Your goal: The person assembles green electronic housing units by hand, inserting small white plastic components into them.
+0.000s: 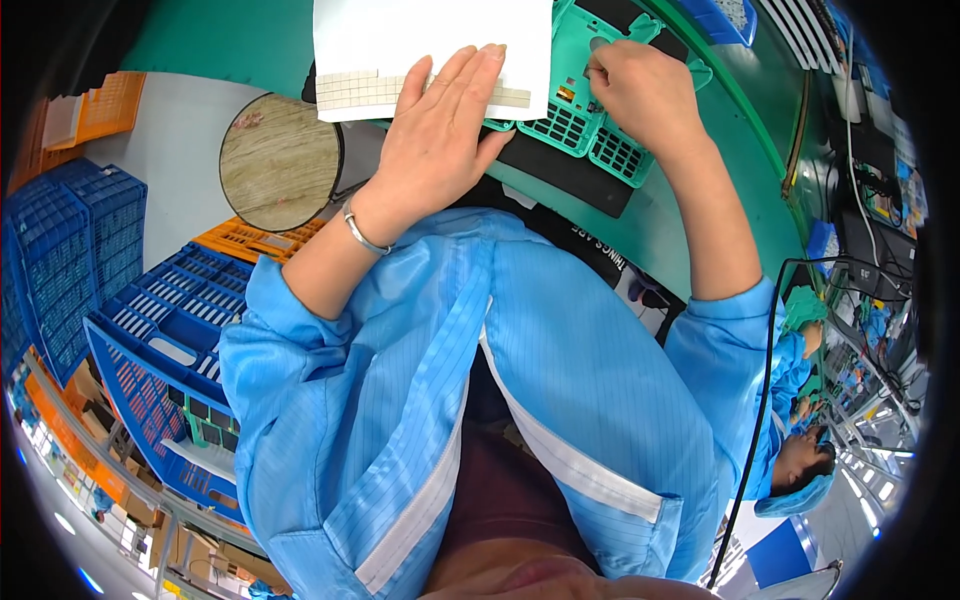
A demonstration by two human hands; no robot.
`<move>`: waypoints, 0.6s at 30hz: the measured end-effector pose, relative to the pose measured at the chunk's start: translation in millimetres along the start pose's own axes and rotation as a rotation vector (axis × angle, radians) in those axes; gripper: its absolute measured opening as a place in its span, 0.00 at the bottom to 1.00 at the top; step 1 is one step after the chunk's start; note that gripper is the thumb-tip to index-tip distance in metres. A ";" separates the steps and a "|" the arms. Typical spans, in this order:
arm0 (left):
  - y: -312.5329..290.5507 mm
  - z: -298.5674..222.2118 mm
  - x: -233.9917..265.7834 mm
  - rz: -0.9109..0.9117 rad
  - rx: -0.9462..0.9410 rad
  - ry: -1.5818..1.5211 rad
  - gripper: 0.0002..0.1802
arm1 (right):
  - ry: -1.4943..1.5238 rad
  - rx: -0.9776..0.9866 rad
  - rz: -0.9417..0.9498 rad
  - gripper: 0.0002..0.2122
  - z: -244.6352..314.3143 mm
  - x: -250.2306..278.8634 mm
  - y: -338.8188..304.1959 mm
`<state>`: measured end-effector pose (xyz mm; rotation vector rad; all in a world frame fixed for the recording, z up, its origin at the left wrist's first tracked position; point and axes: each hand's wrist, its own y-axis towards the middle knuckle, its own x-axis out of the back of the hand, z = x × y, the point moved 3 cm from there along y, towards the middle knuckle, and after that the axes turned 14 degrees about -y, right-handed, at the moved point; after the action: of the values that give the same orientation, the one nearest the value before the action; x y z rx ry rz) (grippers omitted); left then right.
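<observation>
My left hand (440,135) lies flat with fingers stretched out on a white sheet (420,35). Rows of small grey square pads (350,90) run along the sheet's near edge, partly under that hand. To the right, my right hand (650,90) is closed, its fingertips pinched together over a green plastic housing (572,50). Whatever the pinch holds is hidden by the fingers. The housing has grids of dark openings (618,152) at its near end and a small electronic part (566,95) near its middle. A black mat (570,180) shows beneath it.
A green worktable (735,190) runs along the far side, with a blue bin (722,18) at the upper right. A round stool (280,160) stands left of me. Blue crates (170,320) and an orange crate (105,110) are farther left. Another person (800,465) sits at the right.
</observation>
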<state>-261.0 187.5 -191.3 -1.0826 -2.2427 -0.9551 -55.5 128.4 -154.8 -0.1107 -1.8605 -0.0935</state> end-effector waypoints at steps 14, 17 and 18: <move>-2.7 0.3 -2.0 -0.023 0.015 -0.040 0.47 | 0.318 0.131 -0.136 0.05 68.6 18.4 13.2; -1.3 0.4 -3.4 -0.020 0.024 -0.053 0.47 | 0.233 0.197 -0.163 0.05 70.1 17.7 18.9; -0.4 1.1 -3.5 -0.027 0.018 -0.061 0.47 | 0.260 0.199 -0.177 0.04 68.7 16.5 20.6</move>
<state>-259.4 186.4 -194.4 -1.0898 -2.3163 -0.9221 -123.0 157.7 -158.6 0.1962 -1.6065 -0.0415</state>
